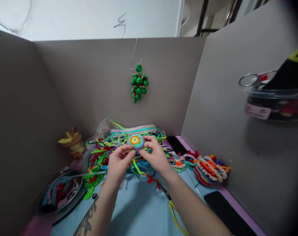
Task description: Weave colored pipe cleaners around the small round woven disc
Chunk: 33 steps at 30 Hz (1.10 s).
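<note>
Between my two hands is a round piece [135, 141] with coloured rings, yellow at the centre, then orange, teal and purple at the rim. My left hand [119, 160] pinches its lower left edge between thumb and fingers. On the right side, my right hand [156, 153] grips the rim the same way. Both hands hold it up over a heap of colourful fuzzy stems [107, 147]. A lime-green strand [138, 167] hangs below the hands, with a red twisted piece [152, 179] near it. Yellow-handled scissors [173, 209] lie partly hidden under my right forearm.
Colourful woven pieces [209, 170] lie at right, near a black phone-like slab [229, 211]. A green frog-like piece [93, 178] and a round metal tray [76, 190] sit left. A green bundle [139, 84] hangs on the back panel [95, 72]; a clear tub [274, 103] is on the right panel.
</note>
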Each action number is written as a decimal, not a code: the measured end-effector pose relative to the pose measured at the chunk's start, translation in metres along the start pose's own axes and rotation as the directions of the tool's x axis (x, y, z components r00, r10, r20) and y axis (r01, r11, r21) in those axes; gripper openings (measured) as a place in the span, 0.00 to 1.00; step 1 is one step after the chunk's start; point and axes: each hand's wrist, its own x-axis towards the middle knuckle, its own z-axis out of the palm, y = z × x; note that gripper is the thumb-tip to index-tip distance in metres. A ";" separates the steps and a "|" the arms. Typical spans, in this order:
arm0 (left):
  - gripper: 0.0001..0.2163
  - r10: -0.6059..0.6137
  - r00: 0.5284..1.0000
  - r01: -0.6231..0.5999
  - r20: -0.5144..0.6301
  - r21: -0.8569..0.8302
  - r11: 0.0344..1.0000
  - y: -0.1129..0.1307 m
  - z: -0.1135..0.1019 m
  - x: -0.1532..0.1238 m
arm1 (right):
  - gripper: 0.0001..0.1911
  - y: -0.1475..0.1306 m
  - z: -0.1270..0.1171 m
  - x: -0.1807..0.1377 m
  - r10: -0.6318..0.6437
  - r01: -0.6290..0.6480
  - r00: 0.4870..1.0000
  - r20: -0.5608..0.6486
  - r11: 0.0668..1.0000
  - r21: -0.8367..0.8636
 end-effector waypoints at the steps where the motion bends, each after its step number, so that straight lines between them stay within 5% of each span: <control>1: 0.15 0.006 1.000 -0.006 -0.011 -0.002 1.000 0.001 0.000 0.000 | 0.03 0.001 -0.001 0.000 -0.005 0.005 1.000 0.000 1.000 0.003; 7: 0.15 0.038 0.994 -0.043 -0.105 -0.043 0.998 0.000 0.000 0.001 | 0.05 -0.001 -0.003 -0.002 -0.094 0.070 0.980 -0.177 0.989 -0.133; 20: 0.16 0.004 0.997 -0.012 -0.075 -0.110 0.994 -0.011 0.003 -0.001 | 0.04 -0.001 0.014 -0.013 -0.064 0.007 0.941 -0.331 0.985 -0.170; 26: 0.16 -0.012 0.998 0.004 -0.062 -0.135 0.991 -0.012 0.006 -0.003 | 0.03 -0.001 0.012 -0.012 -0.129 0.074 0.933 -0.335 0.982 -0.173; 33: 0.16 -0.012 0.997 0.003 -0.070 -0.122 0.993 -0.013 0.006 0.000 | 0.06 0.004 0.018 -0.010 0.090 -0.080 0.951 -0.295 0.996 0.044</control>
